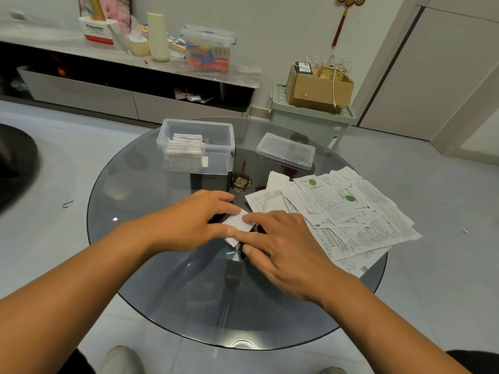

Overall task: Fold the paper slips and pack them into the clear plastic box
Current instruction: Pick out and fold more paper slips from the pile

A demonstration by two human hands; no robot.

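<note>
Centre of frame: the left hand (198,221) and right hand (283,247) press a small folded paper slip (239,222) flat against the round glass table (140,190), fingers extended on top of it. Above, the clear plastic box (195,145) stands open (folded slips stacked inside); its lid (285,150) lies to the right. Unfolded paper slips (351,211) spread at right.

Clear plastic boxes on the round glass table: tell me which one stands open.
The taller clear plastic box on the left, holding folded slips, has no lid; the flat clear plastic box to its right is lidded.
</note>
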